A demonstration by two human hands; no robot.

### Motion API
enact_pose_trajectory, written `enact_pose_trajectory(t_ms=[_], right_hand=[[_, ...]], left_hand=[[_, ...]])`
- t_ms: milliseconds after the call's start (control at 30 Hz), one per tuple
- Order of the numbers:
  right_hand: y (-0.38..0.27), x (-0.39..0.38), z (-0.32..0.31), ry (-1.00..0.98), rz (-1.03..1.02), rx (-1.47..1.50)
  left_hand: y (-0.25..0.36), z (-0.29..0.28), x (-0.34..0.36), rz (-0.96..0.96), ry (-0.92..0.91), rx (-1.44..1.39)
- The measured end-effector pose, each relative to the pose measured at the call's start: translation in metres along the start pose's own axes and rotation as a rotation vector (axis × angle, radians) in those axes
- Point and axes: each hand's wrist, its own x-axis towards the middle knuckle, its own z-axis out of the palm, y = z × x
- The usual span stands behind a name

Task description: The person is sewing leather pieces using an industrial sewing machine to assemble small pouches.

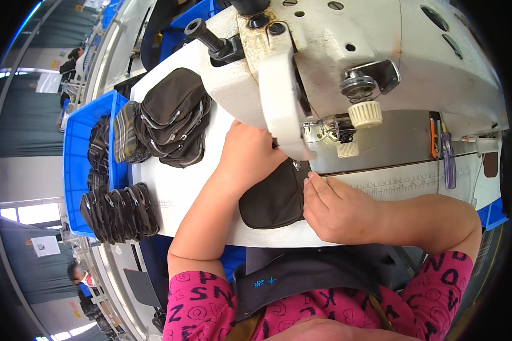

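Note:
A black fabric pouch (270, 202) lies on the white sewing table, its top part under the sewing machine (279, 85). My left hand (248, 149) is closed at the pouch's upper left, its fingertips partly hidden behind the machine's white guard. My right hand (338, 207) pinches the pouch's right edge with thumb and fingers together, a little below a small metal zipper piece (296, 165). The presser foot area (317, 132) is just above and right of the pouch; whether it presses on the fabric is hidden.
Stacked black pouches (173, 99) and plaid fabric (128, 131) lie at the left, beside a blue bin (74, 165) and more pouches (111, 213). A purple screwdriver (448, 165) and orange-handled tool (433, 142) are at the right. Other people (74, 274) are in the far left background.

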Motion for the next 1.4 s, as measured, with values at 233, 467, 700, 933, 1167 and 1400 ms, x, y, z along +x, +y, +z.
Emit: enact_pose_trajectory(t_ms=[233,467,700,933,1167,1400], right_hand=[[-0.001,0.0,0.001,-0.006,0.01,0.011],[-0.006,-0.001,0.003,-0.009,0.058,0.044],[-0.002,0.001,0.001,0.01,0.037,0.035],[-0.003,0.001,-0.002,-0.015,0.002,0.008],[-0.005,0.002,-0.005,-0.082,0.006,0.008],[-0.002,0.003,-0.006,-0.098,-0.008,-0.02]], left_hand=[[0.005,-0.001,0.002,0.037,0.065,0.057],[0.001,0.006,0.0,0.016,0.093,0.075],[0.0,0.008,0.0,0.019,0.104,0.114],[0.006,0.004,0.001,0.063,0.127,0.112],[0.006,0.007,-0.001,0.13,0.191,0.209],[-0.002,0.012,0.0,0.152,0.146,0.208]])
